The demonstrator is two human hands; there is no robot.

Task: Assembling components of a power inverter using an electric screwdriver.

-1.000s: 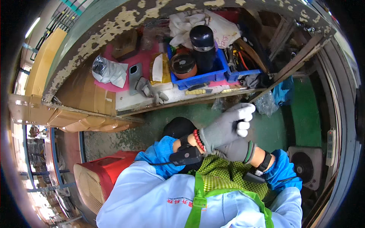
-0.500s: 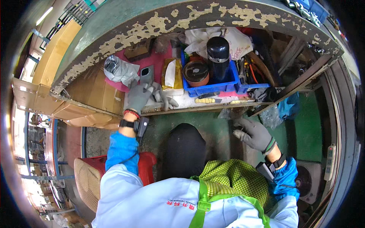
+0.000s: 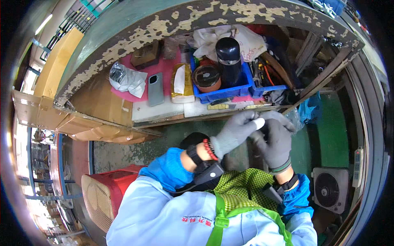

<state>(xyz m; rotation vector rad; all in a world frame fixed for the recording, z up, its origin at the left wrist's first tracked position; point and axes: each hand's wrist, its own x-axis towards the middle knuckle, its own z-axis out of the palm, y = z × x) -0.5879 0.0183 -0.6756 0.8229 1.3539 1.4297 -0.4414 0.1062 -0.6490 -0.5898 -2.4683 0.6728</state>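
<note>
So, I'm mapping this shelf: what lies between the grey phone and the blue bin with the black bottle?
In the head view: a gold pack topped with a white strip, and pink sheeting between pack and grey phone.

The left glove (image 3: 238, 132) was grey with a white tip (image 3: 258, 123), and slanted up to the right. The right glove (image 3: 277, 148) was darker grey with a green-edged cuff (image 3: 282, 167). Soft grey cloth (image 3: 280, 117), maybe another glove, curved above it, its shape hard to tell
</note>
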